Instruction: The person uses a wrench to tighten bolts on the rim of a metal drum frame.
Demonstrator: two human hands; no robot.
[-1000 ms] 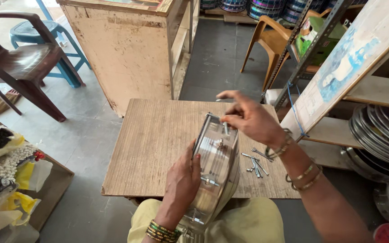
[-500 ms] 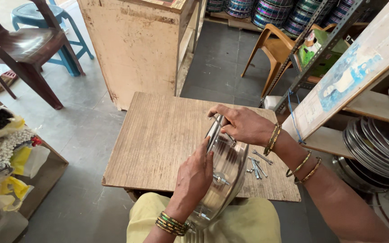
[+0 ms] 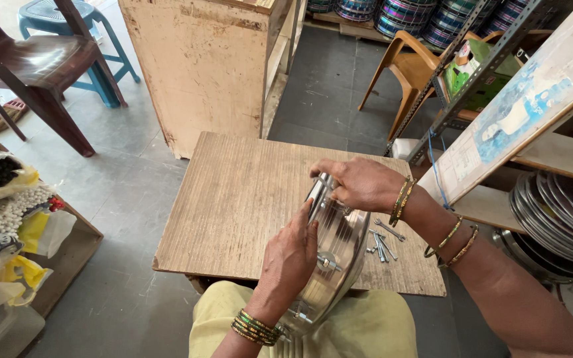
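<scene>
A shiny round metal drum frame stands on edge between my lap and the wooden board. My left hand presses flat against its near side, fingers up along the rim. My right hand closes over the top of the rim, where a small metal fitting sits. A bolt and nut show on the frame's face below my left hand. Several loose bolts and hooks lie on the board just right of the frame.
A pale wooden cabinet stands beyond the board. Brown chair and blue stool at far left, an orange chair at back right. Metal shelving with stacked rims on the right. Bags and packets lie at left.
My right hand has come down from above the frame and now grips its top rim. My view has shifted slightly closer; the left hand stays against the frame.
</scene>
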